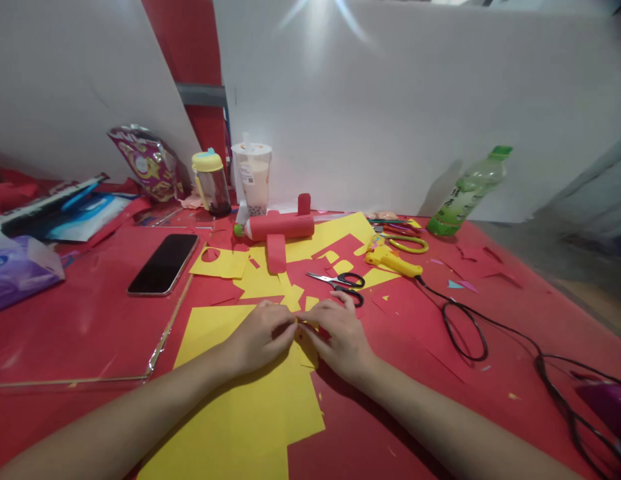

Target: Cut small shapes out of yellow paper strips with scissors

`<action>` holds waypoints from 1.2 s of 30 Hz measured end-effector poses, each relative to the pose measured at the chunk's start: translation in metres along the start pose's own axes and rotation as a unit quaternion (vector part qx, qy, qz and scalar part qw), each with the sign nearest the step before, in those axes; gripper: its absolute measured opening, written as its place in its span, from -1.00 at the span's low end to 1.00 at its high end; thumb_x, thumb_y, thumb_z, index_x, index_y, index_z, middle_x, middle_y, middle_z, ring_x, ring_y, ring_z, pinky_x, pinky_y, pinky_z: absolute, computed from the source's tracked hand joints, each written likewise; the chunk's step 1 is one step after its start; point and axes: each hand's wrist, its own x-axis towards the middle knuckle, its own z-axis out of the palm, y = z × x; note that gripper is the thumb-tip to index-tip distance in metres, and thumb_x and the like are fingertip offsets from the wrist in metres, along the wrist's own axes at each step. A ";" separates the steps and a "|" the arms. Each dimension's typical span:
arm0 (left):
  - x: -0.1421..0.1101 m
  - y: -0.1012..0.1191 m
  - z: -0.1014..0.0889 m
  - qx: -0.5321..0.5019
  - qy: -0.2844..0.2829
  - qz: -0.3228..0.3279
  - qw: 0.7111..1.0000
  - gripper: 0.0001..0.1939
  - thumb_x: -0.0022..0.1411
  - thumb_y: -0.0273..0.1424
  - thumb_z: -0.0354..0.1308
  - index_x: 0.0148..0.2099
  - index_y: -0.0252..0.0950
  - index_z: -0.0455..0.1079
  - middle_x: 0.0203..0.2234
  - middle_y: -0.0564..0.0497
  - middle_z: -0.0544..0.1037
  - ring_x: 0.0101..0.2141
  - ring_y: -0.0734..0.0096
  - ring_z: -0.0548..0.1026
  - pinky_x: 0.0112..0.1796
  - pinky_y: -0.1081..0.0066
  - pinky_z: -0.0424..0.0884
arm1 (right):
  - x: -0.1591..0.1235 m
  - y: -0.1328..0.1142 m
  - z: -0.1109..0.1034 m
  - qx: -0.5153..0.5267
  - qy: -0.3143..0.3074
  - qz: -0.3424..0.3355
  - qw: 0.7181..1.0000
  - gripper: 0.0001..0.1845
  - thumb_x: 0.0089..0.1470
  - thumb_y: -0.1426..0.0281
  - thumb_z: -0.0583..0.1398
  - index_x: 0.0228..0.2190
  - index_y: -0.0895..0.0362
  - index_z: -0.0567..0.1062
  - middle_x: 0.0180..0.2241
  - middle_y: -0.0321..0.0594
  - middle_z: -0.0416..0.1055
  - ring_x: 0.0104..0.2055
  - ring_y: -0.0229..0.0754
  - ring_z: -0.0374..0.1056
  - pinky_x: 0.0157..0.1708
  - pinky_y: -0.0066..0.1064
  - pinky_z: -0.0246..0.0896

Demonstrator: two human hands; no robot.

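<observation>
My left hand [264, 337] and my right hand [343, 337] meet fingertip to fingertip over the table, both closed in a pinch. Between them is a small yellow paper piece [307, 350], mostly hidden by the fingers. Beneath my hands lies a large yellow paper sheet [230, 413]. Just beyond the right hand are black-handled scissors [340, 279], their blades pointing left. Farther back rests a bottle wrapped in red paper [283, 227], with red strips sticking out from it and a green end at left.
A yellow glue gun [394, 261] trails a black cable [483, 313] to the right. Left lies a phone [164, 265]. Behind stand a milk tea cup [253, 180], a yellow-lidded bottle [211, 183] and a snack bag [147, 163]. A green bottle [467, 193] leans by the white board [390, 100].
</observation>
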 end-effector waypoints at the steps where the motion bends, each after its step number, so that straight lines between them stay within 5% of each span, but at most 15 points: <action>1: 0.000 0.000 0.000 -0.001 0.001 0.000 1.000 -0.75 0.16 -0.48 -0.13 -0.53 -0.34 0.25 -0.66 0.09 0.33 -0.60 0.54 0.24 -0.43 0.45 0.18 | 0.000 0.000 0.001 -0.001 0.002 -0.002 1.000 -0.86 0.04 0.43 0.08 -0.42 0.10 0.45 -0.54 -0.30 0.47 -0.46 -0.26 0.33 -0.07 -0.16 -0.13; 21: 0.001 0.000 -0.002 -0.090 0.052 -0.040 0.994 -0.88 0.10 -0.49 0.02 -0.42 -0.33 0.37 -0.56 0.06 0.41 -0.50 0.52 0.34 -0.44 0.51 0.27 | -0.001 0.000 0.000 0.012 0.020 -0.008 1.000 -0.92 0.00 0.48 0.11 -0.45 0.10 0.40 -0.45 -0.31 0.49 -0.41 -0.27 0.35 -0.10 -0.20 -0.08; 36: -0.003 -0.007 0.003 -0.077 0.130 0.029 0.988 -0.95 0.08 -0.51 0.07 -0.41 -0.28 0.32 -0.33 0.01 0.22 -0.24 0.42 0.29 -0.20 0.38 0.32 | 0.004 -0.002 -0.003 0.122 0.006 0.054 0.991 -0.91 -0.03 0.43 0.14 -0.54 0.10 0.41 -0.54 -0.26 0.44 -0.46 -0.22 0.28 -0.36 -0.34 0.18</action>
